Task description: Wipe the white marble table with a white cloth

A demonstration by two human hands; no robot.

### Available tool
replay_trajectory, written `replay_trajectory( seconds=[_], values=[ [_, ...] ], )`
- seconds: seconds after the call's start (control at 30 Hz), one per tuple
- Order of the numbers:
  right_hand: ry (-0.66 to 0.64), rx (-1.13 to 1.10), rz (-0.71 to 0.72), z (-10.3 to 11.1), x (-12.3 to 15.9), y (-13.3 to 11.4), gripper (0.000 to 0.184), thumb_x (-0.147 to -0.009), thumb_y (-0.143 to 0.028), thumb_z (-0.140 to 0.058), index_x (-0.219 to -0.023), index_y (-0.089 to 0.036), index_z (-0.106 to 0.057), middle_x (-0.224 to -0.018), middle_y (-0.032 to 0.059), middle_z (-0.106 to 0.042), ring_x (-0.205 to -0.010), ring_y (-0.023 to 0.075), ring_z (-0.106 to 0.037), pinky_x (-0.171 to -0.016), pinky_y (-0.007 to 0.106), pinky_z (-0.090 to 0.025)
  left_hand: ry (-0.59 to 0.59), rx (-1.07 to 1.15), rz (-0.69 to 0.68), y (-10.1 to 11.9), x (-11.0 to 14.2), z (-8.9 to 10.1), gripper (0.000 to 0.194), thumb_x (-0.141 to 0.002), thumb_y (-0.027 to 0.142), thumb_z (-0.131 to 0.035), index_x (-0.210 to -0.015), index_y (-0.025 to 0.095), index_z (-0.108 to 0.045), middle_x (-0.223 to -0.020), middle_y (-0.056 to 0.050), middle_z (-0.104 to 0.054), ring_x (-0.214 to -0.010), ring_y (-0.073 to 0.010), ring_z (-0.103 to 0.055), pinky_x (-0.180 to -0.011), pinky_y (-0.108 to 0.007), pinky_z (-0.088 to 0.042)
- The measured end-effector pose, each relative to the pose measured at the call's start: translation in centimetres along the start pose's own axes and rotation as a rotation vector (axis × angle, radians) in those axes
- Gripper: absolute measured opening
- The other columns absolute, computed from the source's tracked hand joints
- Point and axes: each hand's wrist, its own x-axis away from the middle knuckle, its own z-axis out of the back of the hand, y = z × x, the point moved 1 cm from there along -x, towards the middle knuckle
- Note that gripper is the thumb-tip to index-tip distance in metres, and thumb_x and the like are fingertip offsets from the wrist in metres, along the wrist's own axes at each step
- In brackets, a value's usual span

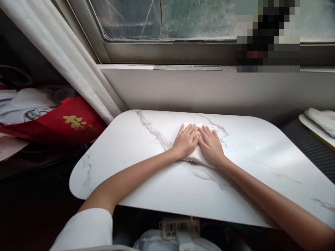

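Our sleeve [87, 228] is at near left. We rest our left hand [185, 141] and right hand [211, 144] flat, fingers slightly apart, on a cloth [196, 156] at the table's [117, 164] middle, below the far window [193, 21].

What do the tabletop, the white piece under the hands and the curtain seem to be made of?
Tabletop: probably laminate, perhaps stone; smooth with a soft sheen, and its grey marble-like veins may be printed.
White piece: likely matt cloth, judging by its loose, uneven edge, though mostly covered.
Curtain: apparently matt woven fabric, hanging in long soft folds.
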Motion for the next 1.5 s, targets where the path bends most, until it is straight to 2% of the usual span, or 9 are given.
replay_trajectory(
  seconds=[0.23,0.4,0.57,0.73,0.87,1.0,1.13,1.27,1.5],
  values=[
    [-0.083,-0.253,0.098,1.7,10.9,-5.1,0.057,-0.095,-0.041,-0.025,-0.147,-0.031,-0.005,-0.152,0.0001,-0.016,-0.140,0.0211,-0.010,-0.112,0.055,-0.016,-0.111,0.019,-0.076,3.1,11.3,3.2,0.052,-0.096,0.031,-0.027,-0.144,0.013,-0.024,-0.151,-0.006,-0.020,-0.140,-0.0172,-0.009,-0.116,-0.042,-0.005],
    [-0.105,-0.324,0.139,1.9,13.0,-7.5,0.062,-0.094,-0.041,-0.027,-0.146,-0.033,0.006,-0.152,-0.0021,-0.016,-0.139,0.0226,-0.012,-0.111,0.055,-0.017,-0.135,0.017,-0.089,3.0,14.7,4.5,0.054,-0.094,0.028,-0.031,-0.146,0.016,-0.020,-0.151,-0.006,-0.019,-0.139,-0.0204,-0.011,-0.115,-0.046,-0.011],
    [-0.163,-0.237,0.208,0.6,8.2,-7.5,0.060,-0.093,-0.033,-0.028,-0.148,-0.023,-0.005,-0.152,0.0019,-0.016,-0.140,0.0202,-0.011,-0.113,0.050,-0.012,-0.117,-0.045,-0.034,0.2,11.9,4.2,0.052,-0.095,0.030,-0.029,-0.143,0.010,-0.026,-0.149,-0.009,-0.025,-0.139,-0.0202,-0.014,-0.115,-0.043,-0.009],
    [-0.140,-0.035,0.203,-2.0,-1.7,-6.9,0.057,-0.091,-0.026,-0.025,-0.143,-0.005,-0.027,-0.150,0.0125,-0.024,-0.139,0.0226,-0.016,-0.113,0.046,-0.008,-0.036,-0.099,0.073,-5.7,4.5,3.1,0.048,-0.095,0.026,-0.026,-0.140,0.010,-0.032,-0.147,-0.008,-0.032,-0.137,-0.0167,-0.022,-0.115,-0.040,-0.009],
    [-0.090,0.028,0.207,-4.0,-9.3,-6.3,0.055,-0.090,-0.025,-0.026,-0.141,-0.004,-0.032,-0.148,0.0129,-0.029,-0.137,0.0220,-0.022,-0.112,0.044,-0.012,0.011,-0.132,0.151,-10.4,-1.7,2.6,0.046,-0.094,0.023,-0.028,-0.137,0.012,-0.037,-0.145,-0.008,-0.036,-0.136,-0.0165,-0.026,-0.114,-0.038,-0.011],
    [-0.037,0.058,0.172,-5.3,-14.2,-5.9,0.054,-0.089,-0.022,-0.026,-0.139,-0.002,-0.035,-0.146,0.0142,-0.034,-0.136,0.0228,-0.026,-0.111,0.043,-0.014,0.034,-0.150,0.182,-13.4,-5.9,2.5,0.043,-0.093,0.021,-0.030,-0.135,0.013,-0.040,-0.143,-0.008,-0.039,-0.134,-0.0164,-0.029,-0.113,-0.037,-0.012],
    [0.013,0.061,0.162,-5.9,-16.1,-5.6,0.052,-0.089,-0.022,-0.027,-0.136,-0.004,-0.040,-0.143,0.0138,-0.039,-0.133,0.0231,-0.031,-0.109,0.042,-0.018,0.069,-0.167,0.196,-14.6,-7.6,2.2,0.041,-0.093,0.019,-0.031,-0.131,0.018,-0.045,-0.139,-0.006,-0.045,-0.131,-0.0163,-0.035,-0.112,-0.038,-0.015],
    [0.049,0.075,0.172,-6.0,-15.9,-5.6,0.051,-0.089,-0.023,-0.027,-0.136,-0.007,-0.041,-0.142,0.0134,-0.041,-0.132,0.0232,-0.033,-0.108,0.043,-0.021,0.084,-0.162,0.208,-14.3,-7.4,2.2,0.041,-0.094,0.020,-0.029,-0.132,0.018,-0.044,-0.141,-0.006,-0.042,-0.132,-0.0166,-0.033,-0.112,-0.039,-0.014],
    [-0.009,0.084,0.179,-4.7,-11.4,-7.1,0.052,-0.091,-0.024,-0.026,-0.138,-0.005,-0.038,-0.145,0.0142,-0.036,-0.135,0.0237,-0.028,-0.110,0.042,-0.017,0.059,-0.161,0.216,-11.9,-3.0,2.7,0.045,-0.095,0.020,-0.027,-0.136,0.010,-0.039,-0.145,-0.009,-0.035,-0.136,-0.0181,-0.026,-0.114,-0.039,-0.010]
  ],
)
